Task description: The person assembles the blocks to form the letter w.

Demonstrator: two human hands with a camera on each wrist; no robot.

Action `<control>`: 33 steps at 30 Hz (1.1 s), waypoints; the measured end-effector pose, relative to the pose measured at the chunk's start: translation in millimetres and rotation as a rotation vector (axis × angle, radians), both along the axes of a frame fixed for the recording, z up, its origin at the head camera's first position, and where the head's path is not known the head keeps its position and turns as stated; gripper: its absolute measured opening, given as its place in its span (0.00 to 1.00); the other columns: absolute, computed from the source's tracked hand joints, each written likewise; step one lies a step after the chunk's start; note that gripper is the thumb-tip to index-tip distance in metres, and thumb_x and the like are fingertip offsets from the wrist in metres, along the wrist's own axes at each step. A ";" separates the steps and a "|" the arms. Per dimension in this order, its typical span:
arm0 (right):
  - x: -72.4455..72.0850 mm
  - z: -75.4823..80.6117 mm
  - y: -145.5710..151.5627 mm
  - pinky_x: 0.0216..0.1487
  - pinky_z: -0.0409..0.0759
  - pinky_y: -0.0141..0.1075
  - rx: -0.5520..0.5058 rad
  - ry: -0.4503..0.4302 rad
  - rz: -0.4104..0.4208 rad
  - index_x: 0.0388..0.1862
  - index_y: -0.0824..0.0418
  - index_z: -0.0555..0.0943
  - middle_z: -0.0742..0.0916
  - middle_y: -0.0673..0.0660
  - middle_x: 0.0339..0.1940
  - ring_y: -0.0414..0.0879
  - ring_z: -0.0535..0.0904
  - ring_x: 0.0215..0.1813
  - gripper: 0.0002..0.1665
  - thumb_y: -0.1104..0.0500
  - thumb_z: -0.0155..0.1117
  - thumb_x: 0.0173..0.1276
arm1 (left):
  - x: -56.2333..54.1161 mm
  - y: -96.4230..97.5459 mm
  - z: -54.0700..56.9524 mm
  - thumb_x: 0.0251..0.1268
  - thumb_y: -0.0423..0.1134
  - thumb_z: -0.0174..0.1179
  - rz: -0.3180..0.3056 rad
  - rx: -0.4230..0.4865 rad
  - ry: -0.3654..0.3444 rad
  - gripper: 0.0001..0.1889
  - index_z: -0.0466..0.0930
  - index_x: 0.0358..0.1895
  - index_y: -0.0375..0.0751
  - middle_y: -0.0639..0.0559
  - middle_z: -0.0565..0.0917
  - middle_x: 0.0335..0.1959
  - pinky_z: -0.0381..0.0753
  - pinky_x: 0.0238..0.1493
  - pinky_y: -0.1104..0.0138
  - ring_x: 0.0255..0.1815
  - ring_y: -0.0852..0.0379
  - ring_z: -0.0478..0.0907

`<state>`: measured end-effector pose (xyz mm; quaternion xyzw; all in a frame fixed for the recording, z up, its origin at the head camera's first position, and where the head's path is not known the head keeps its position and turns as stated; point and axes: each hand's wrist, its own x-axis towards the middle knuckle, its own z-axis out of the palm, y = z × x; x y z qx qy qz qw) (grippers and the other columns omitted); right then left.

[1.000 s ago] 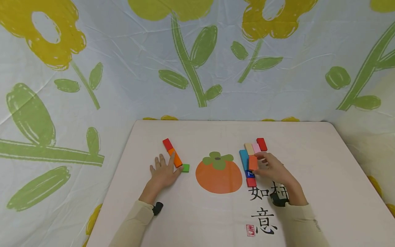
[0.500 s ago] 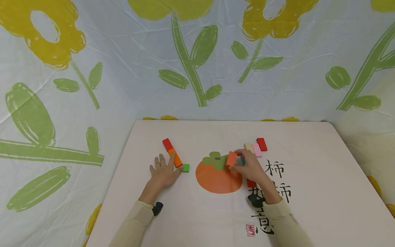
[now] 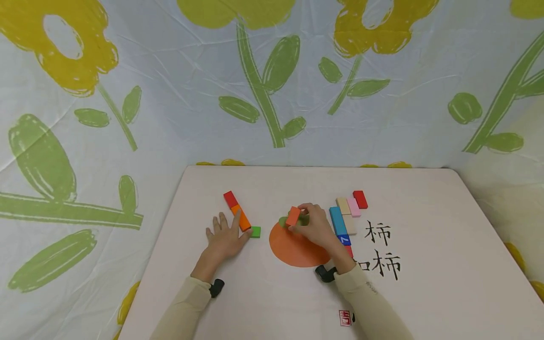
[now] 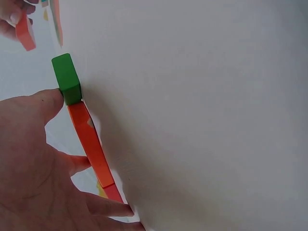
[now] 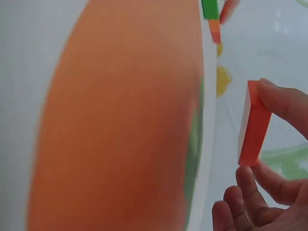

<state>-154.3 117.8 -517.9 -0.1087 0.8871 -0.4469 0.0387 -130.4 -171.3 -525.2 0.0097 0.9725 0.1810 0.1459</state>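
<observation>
My right hand (image 3: 316, 227) pinches an orange-red block (image 3: 293, 216) between thumb and fingers, over the persimmon picture on the table. In the right wrist view the held block (image 5: 255, 124) appears clear of the surface, gripped at its two ends. Fingers spread, my left hand (image 3: 225, 240) rests beside a slanted row: a red block (image 3: 231, 199), an orange block (image 3: 241, 218) and a green block (image 3: 256, 232). Its thumb touches the green block (image 4: 67, 77) in the left wrist view, and a finger lies against the orange block (image 4: 91, 144).
Right of the persimmon picture (image 3: 297, 248) lies a cluster: a light blue block (image 3: 338, 221), a dark blue block (image 3: 344, 240), beige blocks (image 3: 343, 206), a pink block (image 3: 353, 207) and a red block (image 3: 360, 199). Another red block is partly hidden by my right forearm.
My right hand has lifted the orange-red block from the right-hand cluster and carried it left over the persimmon picture. The left hand and its row of blocks stay in place.
</observation>
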 end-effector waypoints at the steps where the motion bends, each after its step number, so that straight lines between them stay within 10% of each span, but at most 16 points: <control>1: -0.9 -0.5 -4.9 0.43 0.75 0.45 0.001 -0.009 -0.002 0.62 0.68 0.74 0.79 0.62 0.46 0.55 0.71 0.50 0.38 0.53 0.78 0.57 | 0.0 -0.1 -0.2 0.72 0.63 0.51 0.001 0.001 0.001 0.44 0.46 0.82 0.46 0.21 0.42 0.76 0.37 0.65 0.25 0.75 0.21 0.35; 33: -12.4 -10.5 -70.8 0.39 0.71 0.40 0.186 -0.044 0.024 0.55 0.64 0.76 0.79 0.54 0.37 0.48 0.71 0.39 0.38 0.47 0.83 0.52 | 0.2 -0.2 -2.3 0.72 0.65 0.50 -0.002 -0.027 0.002 0.44 0.46 0.82 0.46 0.21 0.43 0.76 0.39 0.65 0.26 0.75 0.21 0.37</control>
